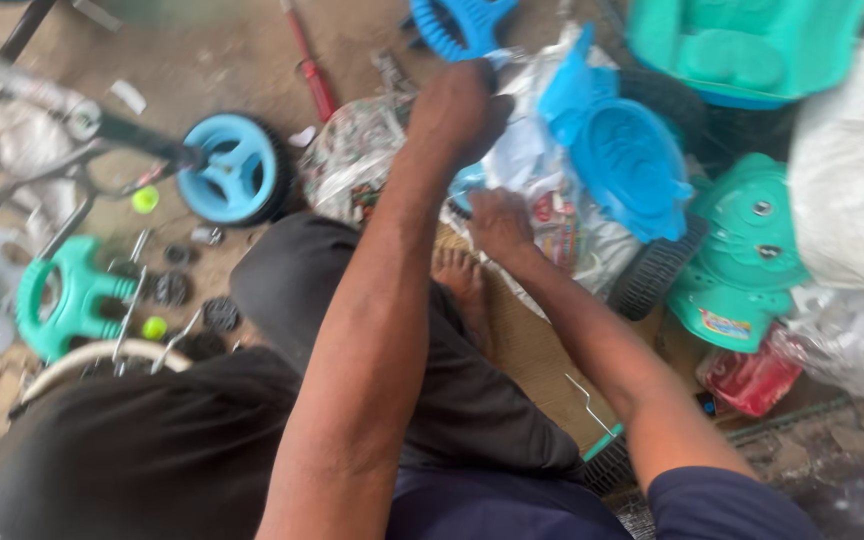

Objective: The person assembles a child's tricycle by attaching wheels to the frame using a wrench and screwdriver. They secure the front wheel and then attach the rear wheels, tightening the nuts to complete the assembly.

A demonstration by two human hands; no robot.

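Both of my hands are in the crumpled clear plastic bag [537, 165] on the floor ahead of my crossed legs, so that is the thing in hand. My left hand [460, 108] is curled over at the bag's top edge, just below a blue toothed plastic part [462, 25]; the fingers are bent and seem to pinch the plastic, but motion blur keeps me from telling whether they truly grip it. My right hand [499, 222] lies lower on the bag, fingers pressed into the film beside my bare foot [460, 278], and again I cannot tell if it is closed on anything. A blue moulded toy body piece [624, 165] rests on the bag, touching it to the right of both hands. I judge the risks as follows: the thin film could tear if pulled from two points, and the blue piece could slide off toward the black ribbed tyre [655, 270]. Farther out lie a blue wheel [235, 170], a green handle piece [70, 297], a red screwdriver [314, 75], a teal seat shell [742, 45] and a green wheel cover [747, 250].
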